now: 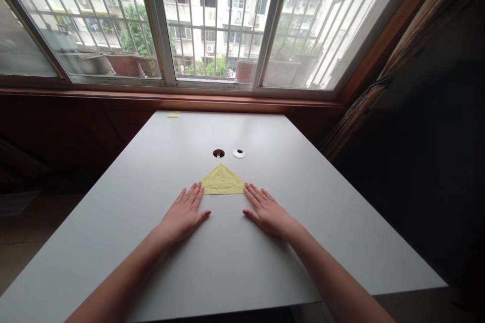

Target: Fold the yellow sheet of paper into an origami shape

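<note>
A yellow sheet of paper, creased and folded into a triangle, lies on the white table with its peak pointing at the window. Fingertips of my left hand rest on its left corner. At the right corner, my right hand touches the paper the same way. Both hands lie flat, palms down, with thumbs spread inward below the long straight edge. The paper's two lower corners are partly hidden under the fingers.
Beyond the paper's peak is a round cable hole. A silver ring-shaped grommet sits right of it. Yellow strips lie at the table's far left corner. A barred window stands behind, and a curtain hangs at right.
</note>
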Demonstrator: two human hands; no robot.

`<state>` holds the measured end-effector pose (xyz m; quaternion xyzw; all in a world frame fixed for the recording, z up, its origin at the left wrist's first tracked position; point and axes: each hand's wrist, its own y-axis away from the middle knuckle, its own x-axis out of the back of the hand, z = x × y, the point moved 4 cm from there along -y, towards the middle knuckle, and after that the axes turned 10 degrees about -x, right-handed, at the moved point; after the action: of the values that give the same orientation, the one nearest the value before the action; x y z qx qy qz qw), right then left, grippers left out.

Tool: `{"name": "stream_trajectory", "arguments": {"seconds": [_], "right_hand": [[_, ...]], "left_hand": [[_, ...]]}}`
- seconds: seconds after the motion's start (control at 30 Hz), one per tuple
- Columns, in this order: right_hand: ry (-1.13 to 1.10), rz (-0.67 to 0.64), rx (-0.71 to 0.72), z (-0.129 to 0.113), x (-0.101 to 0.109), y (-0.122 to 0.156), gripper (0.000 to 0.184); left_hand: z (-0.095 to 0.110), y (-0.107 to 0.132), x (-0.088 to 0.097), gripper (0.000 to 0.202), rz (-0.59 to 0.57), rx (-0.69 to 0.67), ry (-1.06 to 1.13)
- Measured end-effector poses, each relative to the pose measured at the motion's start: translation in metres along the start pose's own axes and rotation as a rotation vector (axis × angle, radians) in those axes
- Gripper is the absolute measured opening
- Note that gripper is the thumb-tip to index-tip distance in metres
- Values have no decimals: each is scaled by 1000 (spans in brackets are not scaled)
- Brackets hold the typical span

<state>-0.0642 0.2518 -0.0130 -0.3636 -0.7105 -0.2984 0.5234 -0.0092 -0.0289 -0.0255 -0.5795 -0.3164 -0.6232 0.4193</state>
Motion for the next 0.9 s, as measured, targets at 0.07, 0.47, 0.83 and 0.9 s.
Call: {"name": "stream_trajectory", "arguments": {"seconds": [0.07,0.47,0.83,0.9], "right_hand": [[4,-1,9,3,2,6,71],[129,6,16,-13,-8,31,68],[111,36,81,-25,-9,34,65],[112,27,78,-25,-9,34,65]], "left_hand": [[-2,9,1,75,-6,10,-14],[31,29,22,61,172,-28,-271],[65,-66,-12,63,88,-20,-55],[54,-68,-15,63,86,21,-41]]}}
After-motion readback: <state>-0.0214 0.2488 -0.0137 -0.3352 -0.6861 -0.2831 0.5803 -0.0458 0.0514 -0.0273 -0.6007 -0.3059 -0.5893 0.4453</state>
